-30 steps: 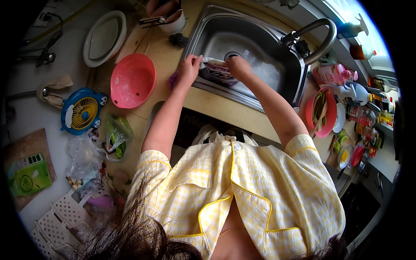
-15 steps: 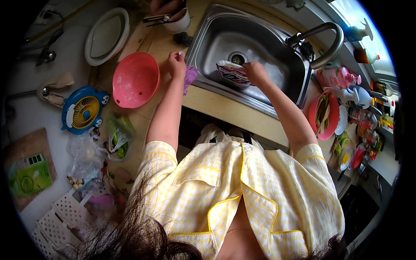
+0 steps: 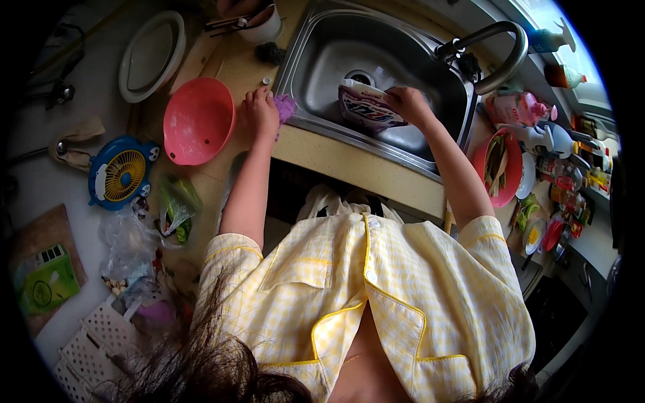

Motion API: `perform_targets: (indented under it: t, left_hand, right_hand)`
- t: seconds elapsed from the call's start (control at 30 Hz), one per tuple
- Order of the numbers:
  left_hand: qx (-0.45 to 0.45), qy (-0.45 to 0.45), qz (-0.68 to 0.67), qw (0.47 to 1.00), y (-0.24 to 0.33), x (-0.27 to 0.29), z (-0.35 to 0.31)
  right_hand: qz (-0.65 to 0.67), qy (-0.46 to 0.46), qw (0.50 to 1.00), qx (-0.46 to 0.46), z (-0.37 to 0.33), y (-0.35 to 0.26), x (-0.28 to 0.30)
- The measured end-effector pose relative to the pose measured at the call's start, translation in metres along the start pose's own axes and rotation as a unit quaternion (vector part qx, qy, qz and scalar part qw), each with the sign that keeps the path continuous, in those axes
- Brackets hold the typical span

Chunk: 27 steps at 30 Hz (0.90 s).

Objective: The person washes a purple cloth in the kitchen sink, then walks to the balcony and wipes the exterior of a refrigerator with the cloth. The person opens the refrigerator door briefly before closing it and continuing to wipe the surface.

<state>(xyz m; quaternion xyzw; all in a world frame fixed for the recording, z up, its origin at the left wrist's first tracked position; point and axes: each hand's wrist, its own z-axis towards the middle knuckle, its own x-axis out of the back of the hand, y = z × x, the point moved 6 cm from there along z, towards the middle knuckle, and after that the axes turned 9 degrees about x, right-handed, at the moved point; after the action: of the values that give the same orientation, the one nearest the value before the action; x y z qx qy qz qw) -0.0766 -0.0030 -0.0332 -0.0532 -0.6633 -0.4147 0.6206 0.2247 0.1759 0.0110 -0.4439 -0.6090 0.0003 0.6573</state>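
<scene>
While over sink [image 3: 322, 60] — right grip [image 3: 406, 104] holds pouch [image 3: 366, 111] | left grip [image 3: 262, 114] on purple cloth [image 3: 285, 107]

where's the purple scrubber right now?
Head view: the purple scrubber is under the left hand, on the counter at the sink's left rim, just right of the pink bowl.

A tan desk [image 3: 349, 161] runs across the kitchen, holding a steel sink [image 3: 316, 54] with a curved dark faucet [image 3: 500, 57]. Daylight enters through a window [image 3: 557, 17] at the upper right. A paler surface [image 3: 40, 168] stretches left.
</scene>
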Motion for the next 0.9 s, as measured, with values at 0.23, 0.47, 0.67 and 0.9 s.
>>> perform_targets:
  t: [0.23,0.47,0.67,0.9]
  left_hand:
    - [0.067,-0.100,0.095,0.988,-0.005,0.022,-0.039]
    - [0.168,-0.253,-0.438,0.846,0.006,-0.030,-0.024]
    - [0.318,-0.389,-0.746,0.437,0.072,-0.051,-0.028]
    - [0.314,-0.379,-0.771,0.404,0.083,-0.081,-0.023]
  right_hand:
    - [0.332,0.024,0.940,-0.080,-0.056,0.042,-0.011]
    - [0.326,0.135,0.936,-0.020,-0.081,0.041,-0.040]
    - [0.365,0.142,0.918,-0.054,-0.071,0.076,-0.070]
    - [0.188,0.196,0.959,-0.076,-0.060,0.077,-0.080]
